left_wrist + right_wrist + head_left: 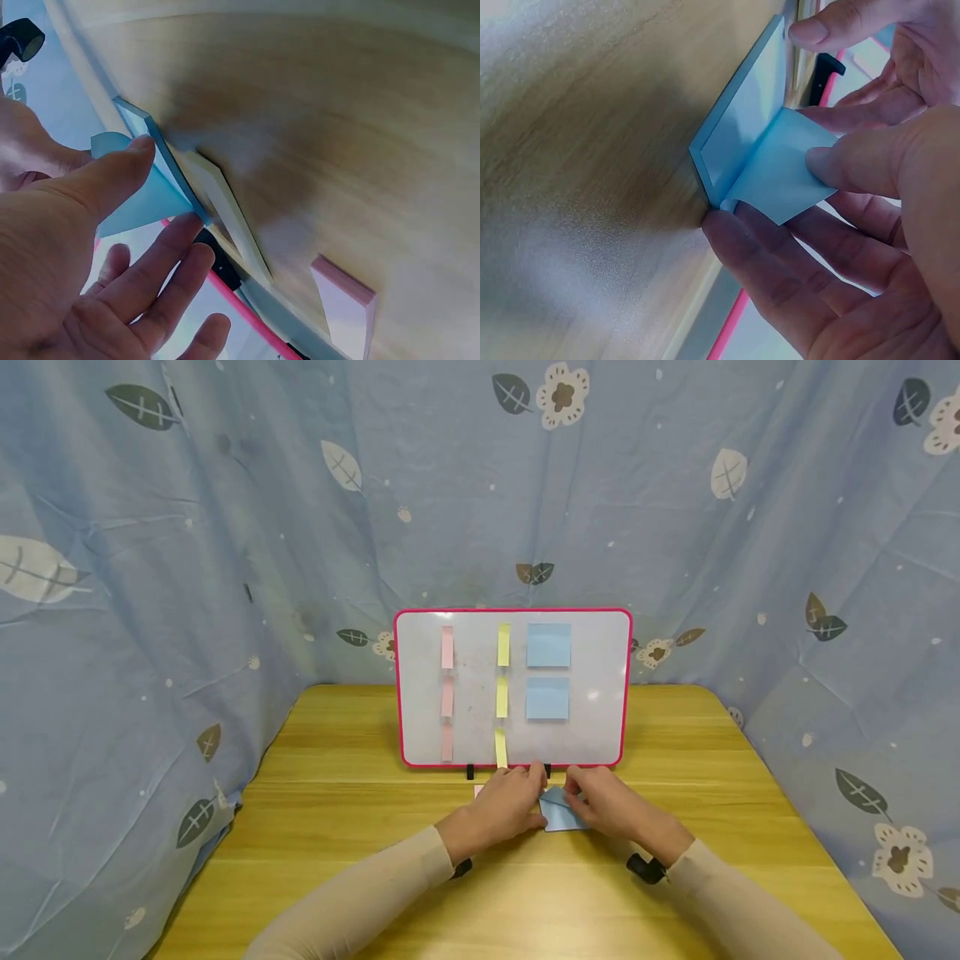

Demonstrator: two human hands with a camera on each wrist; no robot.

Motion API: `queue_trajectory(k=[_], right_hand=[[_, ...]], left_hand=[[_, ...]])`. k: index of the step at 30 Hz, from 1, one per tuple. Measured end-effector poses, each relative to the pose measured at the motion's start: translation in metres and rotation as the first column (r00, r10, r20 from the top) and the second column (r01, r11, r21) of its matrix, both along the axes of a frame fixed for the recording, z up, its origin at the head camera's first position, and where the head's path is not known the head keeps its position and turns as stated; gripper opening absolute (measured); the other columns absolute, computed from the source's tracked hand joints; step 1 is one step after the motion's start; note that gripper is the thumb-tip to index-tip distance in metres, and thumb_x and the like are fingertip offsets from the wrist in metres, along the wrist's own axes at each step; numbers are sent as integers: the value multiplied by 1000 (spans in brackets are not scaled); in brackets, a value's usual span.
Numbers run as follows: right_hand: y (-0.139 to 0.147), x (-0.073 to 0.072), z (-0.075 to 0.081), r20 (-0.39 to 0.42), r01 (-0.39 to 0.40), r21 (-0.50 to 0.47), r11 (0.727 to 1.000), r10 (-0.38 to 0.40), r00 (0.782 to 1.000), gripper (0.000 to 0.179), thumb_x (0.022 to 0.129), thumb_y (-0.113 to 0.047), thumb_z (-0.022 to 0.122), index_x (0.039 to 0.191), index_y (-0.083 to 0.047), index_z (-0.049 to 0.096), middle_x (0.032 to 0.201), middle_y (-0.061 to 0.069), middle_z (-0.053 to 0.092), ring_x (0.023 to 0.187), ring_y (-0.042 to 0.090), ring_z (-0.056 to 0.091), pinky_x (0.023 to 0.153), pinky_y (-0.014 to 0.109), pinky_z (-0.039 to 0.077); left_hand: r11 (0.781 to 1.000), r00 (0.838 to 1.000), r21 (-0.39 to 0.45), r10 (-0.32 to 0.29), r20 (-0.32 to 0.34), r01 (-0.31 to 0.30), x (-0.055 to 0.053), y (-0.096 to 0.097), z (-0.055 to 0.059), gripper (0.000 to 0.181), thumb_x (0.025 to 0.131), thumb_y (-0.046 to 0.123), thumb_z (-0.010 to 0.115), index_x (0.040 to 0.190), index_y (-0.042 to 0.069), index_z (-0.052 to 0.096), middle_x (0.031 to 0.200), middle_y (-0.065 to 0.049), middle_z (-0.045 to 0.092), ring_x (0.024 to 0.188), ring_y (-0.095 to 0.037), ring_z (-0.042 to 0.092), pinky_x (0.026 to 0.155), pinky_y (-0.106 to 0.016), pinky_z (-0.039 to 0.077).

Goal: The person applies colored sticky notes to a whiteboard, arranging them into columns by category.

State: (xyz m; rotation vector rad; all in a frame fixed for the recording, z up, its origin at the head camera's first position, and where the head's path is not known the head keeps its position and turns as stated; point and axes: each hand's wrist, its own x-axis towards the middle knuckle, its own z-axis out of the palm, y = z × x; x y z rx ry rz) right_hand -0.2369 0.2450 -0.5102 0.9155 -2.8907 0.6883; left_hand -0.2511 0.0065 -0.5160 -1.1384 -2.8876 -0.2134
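A blue sticky note pad [561, 821] lies on the table just before the whiteboard. My left hand [504, 802] holds the pad by its edges, thumb on one side and index fingertip on the other. My right hand [615, 802] pinches the top blue sticky note [787, 165] between thumb and fingers. That sheet is lifted and folded back, with one edge still against the pad. In the left wrist view, a pale yellow pad [231, 214] stands beside the blue one, and a pink pad [346, 311] lies farther off.
A pink-framed whiteboard [596, 727] stands upright on black feet behind the hands. It bears a column of pink strips [447, 697], a column of yellow strips [502, 697] and two blue notes [547, 698]. A patterned curtain [465, 485] surrounds the wooden table [337, 810].
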Motion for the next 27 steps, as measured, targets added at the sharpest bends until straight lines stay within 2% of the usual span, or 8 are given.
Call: queue_trajectory(k=[3, 6, 9, 11, 14, 20, 23, 27], right_hand=[[1, -1, -1, -17, 1, -21, 1000, -1, 1000, 15, 106, -3, 82, 100, -13, 72, 97, -2, 80, 85, 2, 66, 76, 25, 60], [1, -2, -1, -8, 23, -27, 999, -23, 1000, 16, 108, -4, 80, 100, -13, 72, 95, -3, 79, 82, 1, 63, 73, 23, 57], [1, -2, -1, 13, 50, -24, 998, -49, 999, 16, 109, -6, 79, 99, -15, 71, 93, -5, 77, 79, 0, 59, 71, 22, 54], [1, -2, -1, 19, 59, -22, 998, -59, 998, 16, 109, -6, 79, 99, -15, 71, 92, -6, 76, 77, 1, 57, 71, 21, 53], [1, -2, -2, 2, 61, -28, 998, -61, 998, 16, 109, -5, 80, 99, -14, 70, 92, -5, 78, 78, 2, 59, 71, 22, 53], [3, -3, -3, -23, 92, -54, 994, -94, 995, 16, 107, -2, 79, 98, -13, 70, 95, 1, 83, 83, 4, 69, 73, 24, 58], [4, -4, -4, -14, 116, -60, 991, -117, 993, 16, 107, -2, 79, 99, -12, 70, 95, 1, 83, 82, 4, 67, 72, 24, 57], [4, -4, -5, 2, 135, -69, 988, -135, 991, 15, 108, -3, 78, 100, -11, 70, 95, 2, 82, 79, 4, 64, 71, 23, 56]], left_hand=[[1000, 999, 21, -12, 37, 11, 0, -2, 3, 55, 98, 47, 97, 126, 19, 60, 103, 7, 76, 99, -12, 72, 103, -40, 62], [999, 996, 22, -43, 79, 41, 1, -6, 7, 46, 100, 46, 94, 126, 22, 64, 109, 8, 79, 106, -14, 71, 110, -45, 61], [996, 992, -6, -86, 91, 87, 4, -10, 8, 36, 104, 47, 90, 130, 29, 75, 129, 7, 82, 122, -18, 72, 119, -50, 58], [993, 990, -32, -108, 88, 111, 7, -13, 8, 32, 106, 50, 87, 133, 35, 81, 143, 5, 80, 135, -21, 70, 124, -53, 56], [990, 989, -57, -124, 86, 129, 9, -15, 7, 34, 106, 55, 85, 136, 39, 85, 155, 4, 75, 146, -23, 67, 126, -56, 55], [988, 988, -61, -134, 79, 139, 12, -18, 7, 40, 106, 58, 82, 141, 39, 85, 154, 2, 69, 142, -18, 63, 122, -53, 55], [986, 987, -68, -146, 66, 151, 13, -18, 8, 41, 107, 58, 82, 142, 37, 86, 154, 2, 68, 140, -19, 64, 119, -52, 57], [981, 984, -79, -173, 48, 177, 14, -17, 8, 39, 108, 56, 82, 141, 35, 86, 156, 6, 72, 145, -21, 66, 122, -52, 57]])
